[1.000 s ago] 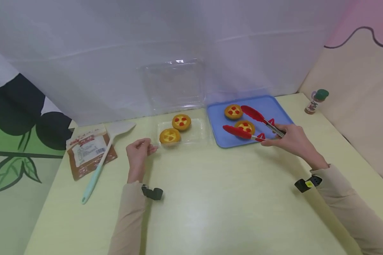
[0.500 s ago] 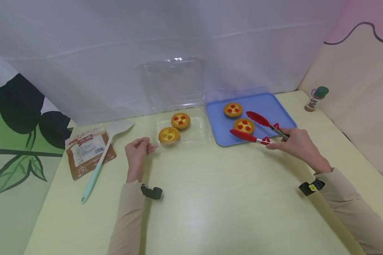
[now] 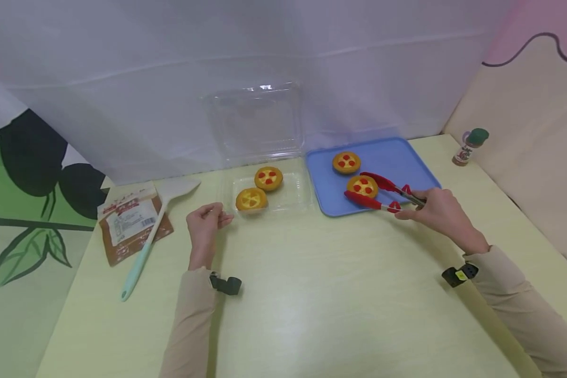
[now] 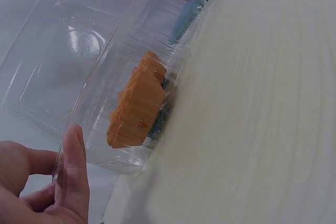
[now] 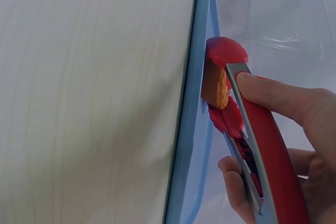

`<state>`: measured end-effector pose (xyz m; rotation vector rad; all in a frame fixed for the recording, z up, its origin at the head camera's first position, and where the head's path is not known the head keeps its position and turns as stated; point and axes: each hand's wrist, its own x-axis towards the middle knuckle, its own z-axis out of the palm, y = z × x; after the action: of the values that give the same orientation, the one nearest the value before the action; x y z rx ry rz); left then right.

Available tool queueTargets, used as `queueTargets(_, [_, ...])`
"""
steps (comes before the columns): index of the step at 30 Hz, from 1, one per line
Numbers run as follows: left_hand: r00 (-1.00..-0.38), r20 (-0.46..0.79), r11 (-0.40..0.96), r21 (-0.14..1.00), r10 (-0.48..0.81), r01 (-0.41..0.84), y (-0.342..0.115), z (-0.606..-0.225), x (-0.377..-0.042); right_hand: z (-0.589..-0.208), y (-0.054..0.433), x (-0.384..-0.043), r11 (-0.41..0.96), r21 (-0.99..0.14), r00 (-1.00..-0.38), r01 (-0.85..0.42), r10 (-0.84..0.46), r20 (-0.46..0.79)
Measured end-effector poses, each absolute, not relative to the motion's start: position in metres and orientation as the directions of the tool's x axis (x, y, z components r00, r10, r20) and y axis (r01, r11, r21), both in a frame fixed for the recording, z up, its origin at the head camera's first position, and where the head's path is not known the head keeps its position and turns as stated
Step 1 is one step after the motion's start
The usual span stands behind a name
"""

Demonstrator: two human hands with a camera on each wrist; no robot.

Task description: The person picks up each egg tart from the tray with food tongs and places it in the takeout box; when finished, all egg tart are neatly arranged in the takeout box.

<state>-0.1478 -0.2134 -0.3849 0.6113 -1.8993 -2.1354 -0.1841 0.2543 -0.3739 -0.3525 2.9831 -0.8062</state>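
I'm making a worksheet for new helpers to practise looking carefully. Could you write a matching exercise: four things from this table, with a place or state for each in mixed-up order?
Things
1. Red tongs
2. Spatula
3. Small bottle
4. Clear plastic box

Places and states
a. Lying partly over a brown packet
b. Lid open, two tarts inside
c. Held in the right hand
d. Green-capped, to the right of the blue tray

Right pairs: 1-c, 2-a, 3-d, 4-b
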Motion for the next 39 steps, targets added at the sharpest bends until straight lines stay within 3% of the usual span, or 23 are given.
queueTargets(25, [-0.88,-0.139,-0.135,0.987,-0.455,-0.086,-0.219,-0.407,-0.158,-0.371,0.256,-0.178,0.819,-0.548,-0.98,-0.169,-0.197,0.008])
queueTargets(32, [-0.877,-0.146,-0.138,0.986,-0.458,-0.092,-0.219,-0.407,-0.158,-0.358,0.241,-0.176,0.785,-0.604,-0.981,-0.139,-0.194,-0.027])
queueTargets(39, [-0.877,-0.14,-0.134,0.987,-0.46,-0.087,-0.218,-0.406,-0.157,-0.346,0.212,-0.178,0.742,-0.643,-0.966,-0.19,-0.257,-0.011])
